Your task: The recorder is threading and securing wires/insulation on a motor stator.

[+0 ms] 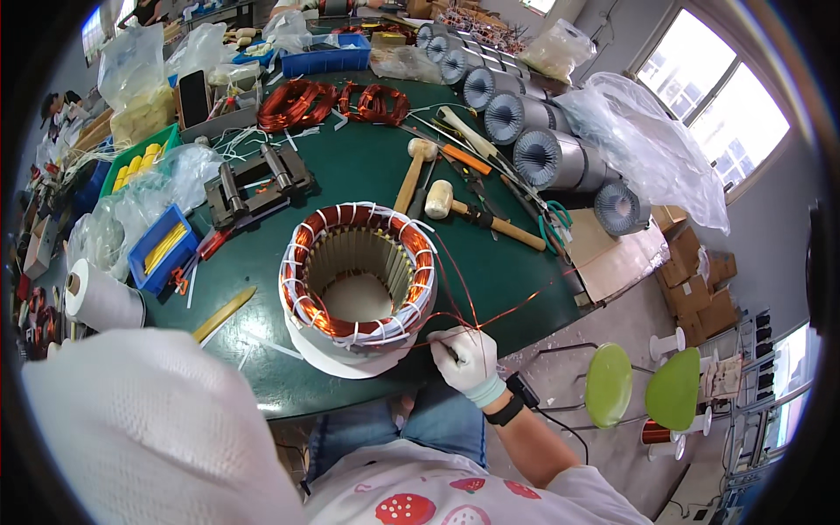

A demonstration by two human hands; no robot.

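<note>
Nearest my camera, one large blurred white knit shape fills the lower left; I cannot tell whether it is glove or sleeve, nor how the left hand is set. One cylindrical stator with orange copper windings and white lacing stands upright, bore upward, by the near edge of the dark green counter. Just right of it, my white-gloved right hand is narrowed, fingers closed on thin reddish copper wires that trail from the winding. Behind stand one dark metal fixture with two rollers, and two wooden-handled mallets: one tan-headed, one white-headed. Further back lie two bundles of red-brown copper coils. At left I count one white thread cone and one blue bin of yellow strips. A green strip of counter separates stator from right edge; the near edge leaves little margin.
</note>
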